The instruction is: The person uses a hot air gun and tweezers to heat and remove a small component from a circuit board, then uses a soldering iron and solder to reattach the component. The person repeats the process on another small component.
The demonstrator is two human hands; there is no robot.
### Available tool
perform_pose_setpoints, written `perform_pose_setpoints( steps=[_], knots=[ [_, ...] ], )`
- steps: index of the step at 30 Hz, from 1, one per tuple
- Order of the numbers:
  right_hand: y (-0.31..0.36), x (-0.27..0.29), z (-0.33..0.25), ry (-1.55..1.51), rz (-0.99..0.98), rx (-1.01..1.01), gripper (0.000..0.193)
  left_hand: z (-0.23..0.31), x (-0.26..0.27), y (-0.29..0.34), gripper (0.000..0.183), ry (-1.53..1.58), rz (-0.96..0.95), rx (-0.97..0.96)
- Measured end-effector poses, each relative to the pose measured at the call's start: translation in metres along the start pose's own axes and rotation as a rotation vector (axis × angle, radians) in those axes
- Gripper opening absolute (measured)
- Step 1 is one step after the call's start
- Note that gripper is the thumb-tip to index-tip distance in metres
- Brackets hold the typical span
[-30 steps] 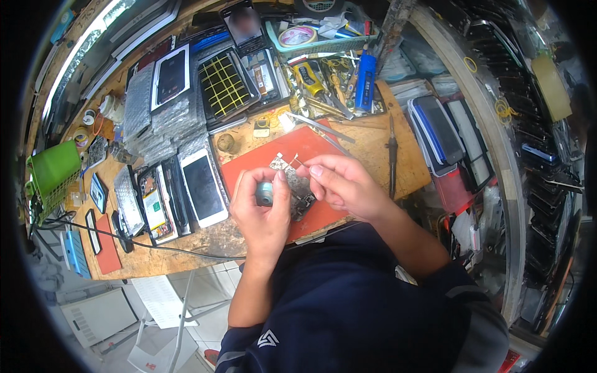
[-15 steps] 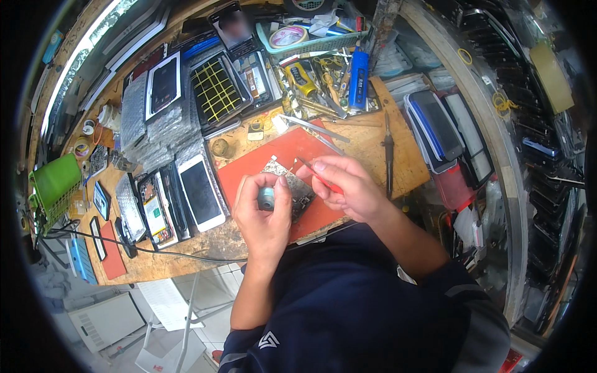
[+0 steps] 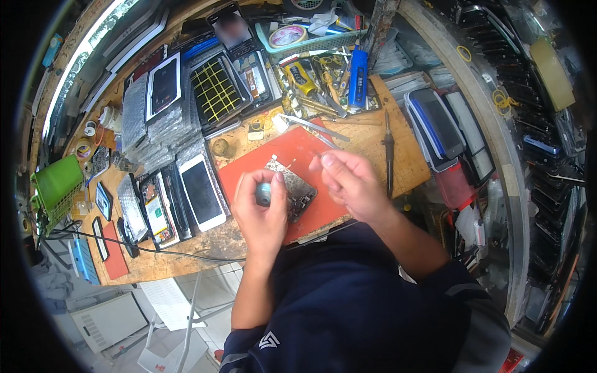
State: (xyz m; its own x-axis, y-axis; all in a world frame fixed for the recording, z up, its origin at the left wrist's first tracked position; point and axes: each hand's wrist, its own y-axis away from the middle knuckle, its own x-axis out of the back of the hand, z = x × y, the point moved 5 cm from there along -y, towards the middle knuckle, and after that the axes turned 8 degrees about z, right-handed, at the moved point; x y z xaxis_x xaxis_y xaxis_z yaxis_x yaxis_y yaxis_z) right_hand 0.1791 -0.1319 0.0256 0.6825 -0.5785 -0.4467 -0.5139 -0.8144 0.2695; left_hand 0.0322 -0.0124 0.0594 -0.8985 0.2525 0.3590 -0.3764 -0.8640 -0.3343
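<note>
Yellow tube (image 3: 301, 80) carries dark print, blue bottle (image 3: 358, 79) pale print. Board (image 3: 298, 185) is mottled silver-grey, darker at its near edge, lying on the red mat (image 3: 261, 160) beside the left hand (image 3: 258, 208), which curls round a teal roll (image 3: 263, 194). Right hand (image 3: 353, 183) presses thumb to forefinger; can't tell what's pinched.

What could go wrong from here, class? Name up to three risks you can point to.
1. The round piece in the left hand might slip and hit the board close by.
2. The thin strip at the board's far edge could perhaps get bent if the right hand catches it.
3. The long blade by the far corner of the mat may get knocked by a reaching hand.
</note>
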Motion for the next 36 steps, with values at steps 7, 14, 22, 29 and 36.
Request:
perform_pose_setpoints(
  steps=[7,14,22,29,36],
  knots=[
    [0.002,0.014,-0.005,0.053,0.049,-0.010,0.034,-0.006,-0.003,-0.017,0.016,0.150,-0.101,0.076],
    [0.007,0.002,-0.003,0.013,-0.045,-0.048,0.034,0.004,-0.014,-0.011,0.011,0.212,-0.149,0.116],
    [0.005,0.001,-0.002,-0.030,-0.062,-0.068,0.035,0.003,-0.019,-0.001,0.012,0.167,-0.163,0.100],
    [0.004,0.004,0.004,-0.055,-0.064,-0.049,0.033,0.002,-0.020,0.003,0.012,0.176,-0.182,0.116],
    [0.006,0.010,0.004,-0.033,-0.029,0.012,0.032,-0.002,-0.019,0.002,0.013,0.115,-0.159,0.078]
  ],
)
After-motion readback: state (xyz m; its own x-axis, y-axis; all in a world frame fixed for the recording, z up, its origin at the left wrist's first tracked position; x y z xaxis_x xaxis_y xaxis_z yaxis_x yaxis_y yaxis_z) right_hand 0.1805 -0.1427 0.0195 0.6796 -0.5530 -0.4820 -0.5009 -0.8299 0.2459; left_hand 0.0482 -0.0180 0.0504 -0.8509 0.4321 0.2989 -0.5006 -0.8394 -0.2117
